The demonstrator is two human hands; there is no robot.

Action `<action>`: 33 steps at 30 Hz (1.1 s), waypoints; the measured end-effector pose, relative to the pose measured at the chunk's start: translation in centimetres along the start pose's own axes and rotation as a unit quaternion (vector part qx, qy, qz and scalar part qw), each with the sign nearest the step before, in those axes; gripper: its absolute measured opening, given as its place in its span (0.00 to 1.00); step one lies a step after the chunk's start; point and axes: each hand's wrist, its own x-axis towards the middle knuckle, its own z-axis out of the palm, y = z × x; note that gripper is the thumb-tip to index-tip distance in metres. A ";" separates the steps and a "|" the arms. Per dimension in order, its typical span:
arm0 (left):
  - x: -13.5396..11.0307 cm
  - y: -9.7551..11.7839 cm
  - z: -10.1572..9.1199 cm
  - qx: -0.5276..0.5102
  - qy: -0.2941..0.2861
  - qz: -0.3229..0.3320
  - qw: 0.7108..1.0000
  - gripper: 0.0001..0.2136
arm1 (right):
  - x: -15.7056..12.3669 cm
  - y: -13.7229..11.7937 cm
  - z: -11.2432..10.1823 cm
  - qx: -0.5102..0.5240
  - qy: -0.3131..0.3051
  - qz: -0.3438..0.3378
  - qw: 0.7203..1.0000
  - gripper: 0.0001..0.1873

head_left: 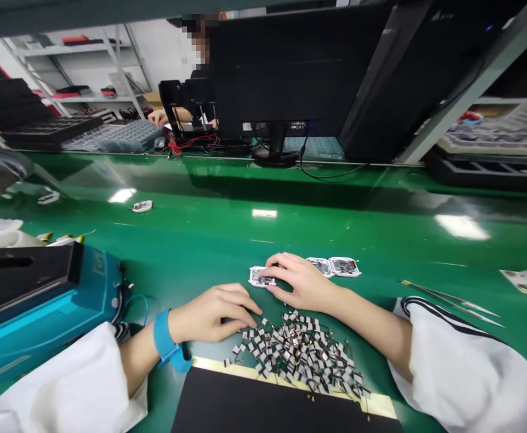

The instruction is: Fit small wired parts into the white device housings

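My right hand (300, 281) has its fingertips around the right end of a small white electronics housing (259, 277), holding it on the green bench. Circuitry shows inside the housing, partly covered by my fingers. Two similar white housings (345, 266) lie just beyond my right wrist. My left hand (218, 313), with a blue wrist strap (164, 337), rests palm down, fingers somewhat bent and apart. Its fingertips reach the left edge of a heap of tiny silver-and-black components with short leads (306, 352). Nothing shows in that hand.
Tweezers (452, 302) lie to the right. A black sheet (281, 406) with a yellowish edge is in front. At left stands a blue-and-black machine (51, 313). Another white housing (142, 206) lies farther off. Behind are a monitor (299, 72) and a co-worker's hand (157, 117).
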 end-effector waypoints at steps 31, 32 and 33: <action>-0.6 0.0 -0.5 -0.028 0.065 -0.076 0.995 0.09 | 0.3 0.7 1.4 -0.053 0.089 0.003 0.995 0.12; -0.5 0.0 -0.6 -0.038 0.076 -0.086 0.993 0.08 | 0.3 0.7 1.5 -0.055 0.088 0.005 0.995 0.12; -0.4 0.0 -0.6 -0.045 0.089 -0.098 0.990 0.07 | 0.4 0.7 1.5 -0.056 0.086 0.006 0.995 0.12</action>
